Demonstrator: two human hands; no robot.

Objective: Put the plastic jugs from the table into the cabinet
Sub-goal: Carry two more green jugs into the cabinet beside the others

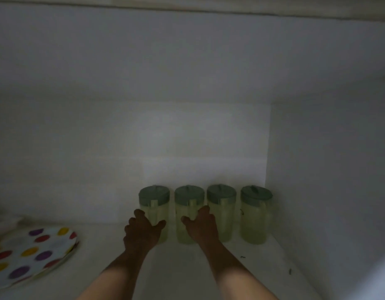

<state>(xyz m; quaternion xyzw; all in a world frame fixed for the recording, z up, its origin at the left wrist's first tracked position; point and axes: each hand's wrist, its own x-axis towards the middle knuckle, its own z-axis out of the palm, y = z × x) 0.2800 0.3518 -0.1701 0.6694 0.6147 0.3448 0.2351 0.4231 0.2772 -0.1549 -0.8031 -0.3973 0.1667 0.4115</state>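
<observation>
Several pale translucent plastic jugs with green lids stand upright in a row at the back of a dim white cabinet shelf (183, 269). My left hand (141, 231) lies against the front left side of the leftmost jug (153, 195), fingers spread and thumb pointing right. My right hand (203, 225) rests on the front of the second jug (188, 197), its fingertips reaching the gap beside the third jug (221, 194). The jug at the right end (254, 215) stands apart from both hands, close to the right wall. Neither hand wraps fully around a jug.
A white plate with coloured dots (31, 254) lies on the shelf at the left, with something pale behind it. The cabinet's right wall (328, 191) runs close to the row of jugs. Small dark specks lie on the shelf at the right.
</observation>
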